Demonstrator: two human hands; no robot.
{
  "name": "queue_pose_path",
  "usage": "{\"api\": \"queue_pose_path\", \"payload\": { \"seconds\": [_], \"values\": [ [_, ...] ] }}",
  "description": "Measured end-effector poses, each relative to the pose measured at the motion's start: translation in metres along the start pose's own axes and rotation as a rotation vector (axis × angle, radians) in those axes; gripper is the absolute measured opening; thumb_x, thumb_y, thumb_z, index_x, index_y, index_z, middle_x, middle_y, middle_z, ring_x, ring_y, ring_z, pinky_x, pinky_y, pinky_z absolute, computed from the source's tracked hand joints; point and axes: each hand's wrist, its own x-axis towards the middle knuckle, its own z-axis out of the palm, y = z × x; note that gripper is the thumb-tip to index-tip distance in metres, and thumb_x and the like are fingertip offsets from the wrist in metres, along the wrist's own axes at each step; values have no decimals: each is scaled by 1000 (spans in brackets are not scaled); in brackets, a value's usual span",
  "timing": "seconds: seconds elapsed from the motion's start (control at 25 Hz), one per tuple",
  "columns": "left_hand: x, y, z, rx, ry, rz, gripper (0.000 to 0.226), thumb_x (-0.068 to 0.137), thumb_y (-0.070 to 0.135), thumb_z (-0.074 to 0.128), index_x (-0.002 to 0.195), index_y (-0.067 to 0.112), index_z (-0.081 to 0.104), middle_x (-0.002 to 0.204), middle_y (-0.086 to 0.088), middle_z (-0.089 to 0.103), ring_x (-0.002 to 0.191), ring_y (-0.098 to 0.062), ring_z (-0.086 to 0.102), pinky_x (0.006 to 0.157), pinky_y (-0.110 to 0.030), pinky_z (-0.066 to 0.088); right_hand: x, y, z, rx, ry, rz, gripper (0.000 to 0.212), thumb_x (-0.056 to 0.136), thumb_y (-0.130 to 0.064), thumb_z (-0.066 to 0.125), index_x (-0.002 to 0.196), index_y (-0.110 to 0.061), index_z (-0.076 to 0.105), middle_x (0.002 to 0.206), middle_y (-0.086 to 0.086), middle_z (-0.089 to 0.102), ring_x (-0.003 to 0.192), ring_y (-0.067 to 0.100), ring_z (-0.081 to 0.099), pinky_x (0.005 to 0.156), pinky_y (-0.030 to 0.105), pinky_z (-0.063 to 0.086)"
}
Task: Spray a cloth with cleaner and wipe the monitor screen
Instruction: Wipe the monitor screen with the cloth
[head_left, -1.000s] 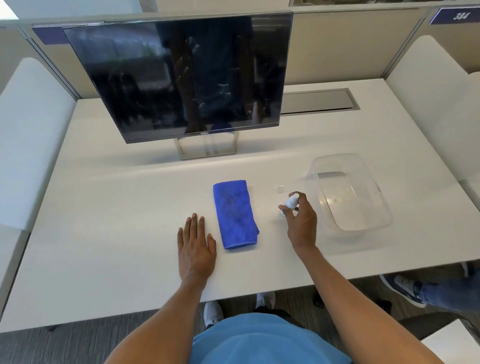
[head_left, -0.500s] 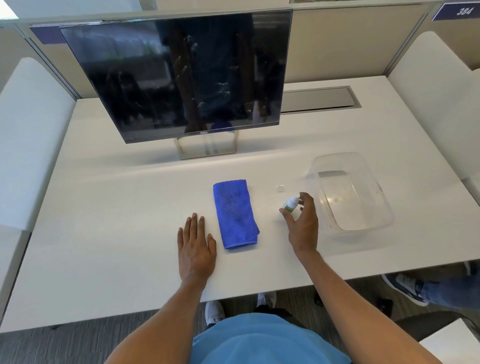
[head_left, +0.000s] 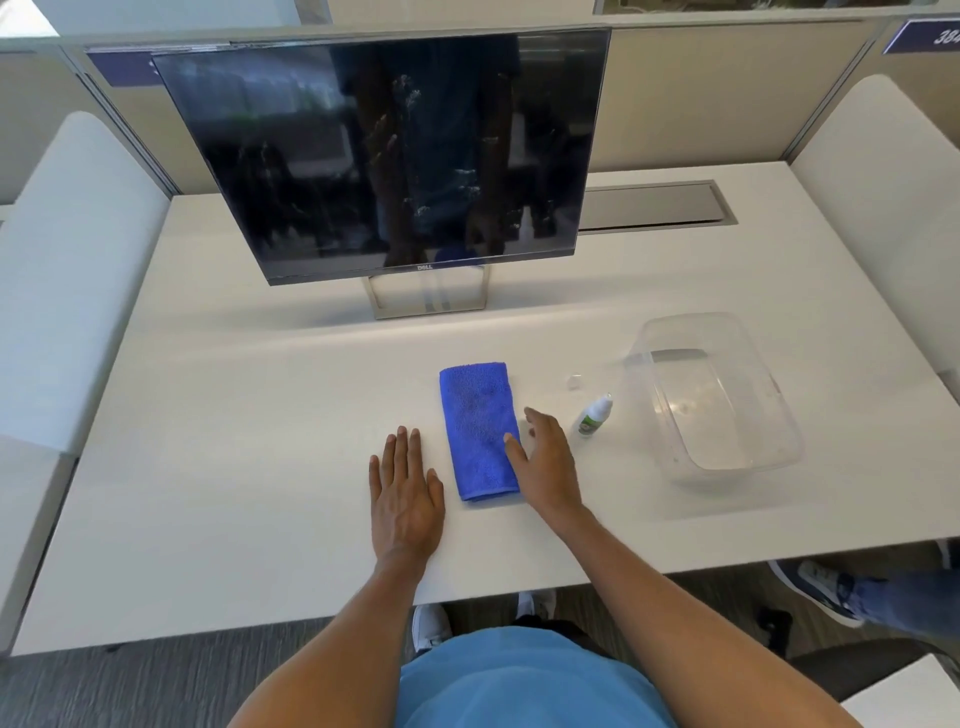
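A folded blue cloth (head_left: 478, 428) lies flat on the white desk (head_left: 260, 441) in front of the dark monitor (head_left: 384, 150), whose screen shows smudges. My right hand (head_left: 543, 460) is open with spread fingers, its thumb and palm edge touching the cloth's right side. A small white cleaner bottle (head_left: 594, 417) with a green label stands free on the desk, just right of that hand. Its clear cap (head_left: 573, 382) lies a little behind it. My left hand (head_left: 405, 491) rests flat, palm down, to the left of the cloth.
A clear plastic tub (head_left: 717, 400) sits at the right of the desk. A metal cable hatch (head_left: 654, 205) is behind the monitor's right side. White padded dividers flank the desk. Another person's shoe (head_left: 821, 590) shows under the desk's right edge.
My right hand has let go of the cleaner bottle, which now stands on the desk, and has moved left onto the cloth's right edge. My left hand has stayed put.
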Motion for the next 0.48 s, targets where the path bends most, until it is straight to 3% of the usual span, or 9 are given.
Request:
{"api": "queue_pose_path", "payload": {
  "seconds": [0.24, 0.4, 0.48],
  "values": [
    [5, 7, -2, -17, -18, 90, 67, 105, 14, 38, 169, 24, 21, 177, -2, 16, 165, -23, 10, 134, -48, 1, 33, -26, 15, 54, -83, 125, 50, 95, -34, 74, 136, -9, 56, 130, 6, 58, 116, 23, 60, 100, 36, 53],
    [8, 11, -2, -21, -36, 104, 62, 107, 18, 35, 168, 26, 24, 177, -3, 17, 165, -26, 10, 134, -49, 1, 39, -34, 22, 84, -120, 206, 53, 91, -34, 79, 132, -9, 58, 125, 5, 64, 112, 23, 64, 96, 39, 56],
    [8, 9, -2, -19, -37, 104, 61, 108, 20, 34, 168, 27, 24, 177, -3, 17, 165, -26, 10, 134, -49, 0, 39, -38, 25, 154, -139, 272, 51, 89, -32, 81, 129, -9, 59, 118, -1, 64, 105, 21, 63, 88, 35, 55]
  ]
}}
